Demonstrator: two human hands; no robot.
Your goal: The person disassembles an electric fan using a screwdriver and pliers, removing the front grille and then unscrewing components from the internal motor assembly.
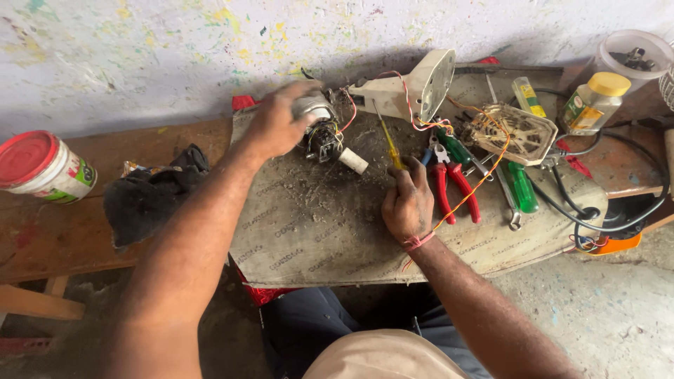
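Note:
My left hand grips a small electric motor with a metal cap, dark windings and a white shaft end, held over a dusty grey board. Red and white wires run from the motor to a cream plastic housing lying at the back. My right hand rests on the board and holds a yellow-handled screwdriver, its tip pointing up toward the housing.
Red-handled pliers, green-handled tools, a spanner and a round cream grille lie right of my hand. A black cable, yellow-capped jar and clear container sit far right. A black cloth and red-lidded tub lie left.

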